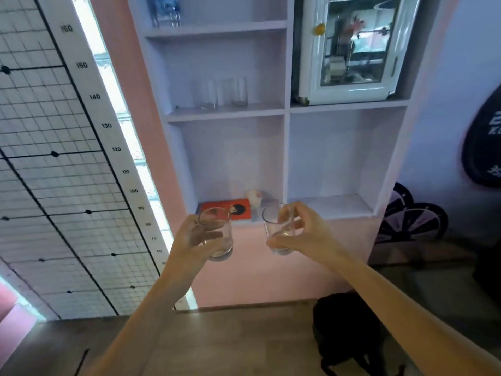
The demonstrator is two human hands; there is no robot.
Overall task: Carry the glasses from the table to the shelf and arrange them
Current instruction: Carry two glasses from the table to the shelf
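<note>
My left hand (pixel 189 237) grips a short clear glass (pixel 218 237), held upright in front of the white shelf unit (pixel 285 147). My right hand (pixel 306 229) grips a second clear glass (pixel 278 232), tilted slightly, close beside the first but apart from it. Both glasses hang just below the lowest left compartment. On the middle left shelf board (pixel 225 113) stand several tall clear glasses (pixel 239 92) in a row.
A red book (pixel 230 208) and a small white cup (pixel 254 198) lie in the lowest left compartment. A white-framed cabinet (pixel 349 47) fills the upper right compartment. A black backpack (pixel 349 332) sits on the floor. A height chart (pixel 108 126) lines the left wall.
</note>
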